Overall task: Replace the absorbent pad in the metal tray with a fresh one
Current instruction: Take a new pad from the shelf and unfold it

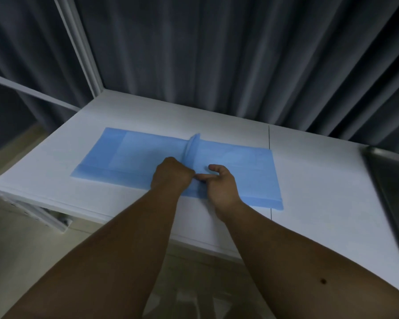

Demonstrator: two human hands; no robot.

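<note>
Far left: white metal frame post (78, 46) rising at the table's back corner, a white crossbar running off to the left edge, beige floor below. Dark grey pleated curtain (217, 54) hangs behind the whole width of the scene. White flat-topped table (320, 192) spans the view, with a thin seam line right of centre. On it, left of centre, lies a light blue rectangular absorbent pad (134, 155), spread mostly flat, its long side running left to right, folded borders visible along the left end and the near edge. Near the pad's middle a raised crease stands up from the sheet and runs from the back edge toward the hands. Left hand (171, 174) sits at the near end of that crease, fingers curled under into a fist-like grip on the pad; exact fingertips hidden by the back of the hand. Right hand (219, 183) just beside it, touching or nearly touching, thumb and forefinger pinching the pad at the same fold, remaining fingers loosely curved above the sheet. Both bare forearms enter from the bottom edge. The pad's right end crosses the table seam. Far right: a dull grey metal tray (392, 180) with a raised rim, cut off by the frame edge, well apart from the pad; contents cannot be told.
</note>
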